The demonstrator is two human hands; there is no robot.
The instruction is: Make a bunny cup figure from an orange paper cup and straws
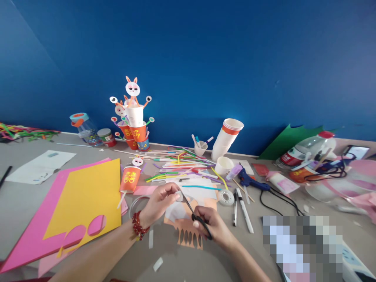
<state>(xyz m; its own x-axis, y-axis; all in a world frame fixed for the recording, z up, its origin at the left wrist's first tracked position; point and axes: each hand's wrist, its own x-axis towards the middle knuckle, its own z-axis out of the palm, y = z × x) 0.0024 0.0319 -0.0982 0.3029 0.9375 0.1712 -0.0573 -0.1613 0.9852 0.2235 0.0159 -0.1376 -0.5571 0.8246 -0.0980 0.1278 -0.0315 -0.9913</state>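
Observation:
My right hand (215,225) grips black-handled scissors (209,232), their blades pointing up and left. My left hand (160,201) pinches a small whitish piece (179,196), perhaps paper, right beside the blade tips. Whether the blades touch it I cannot tell. A red bead bracelet (138,225) circles the left wrist. Beneath both hands lies peach paper (190,243) with a row of petal-shaped cutouts, partly covered by white paper (202,192). Small white scraps (158,264) lie nearer me on the table.
Yellow sheets (85,196) with round holes lie over pink paper at left. An orange cup (130,178) and stacked rabbit cups (138,131) stand behind. Straws and sticks (182,164) spread across the middle. Markers (244,211), a blue glue gun (252,182) and its cable lie at right.

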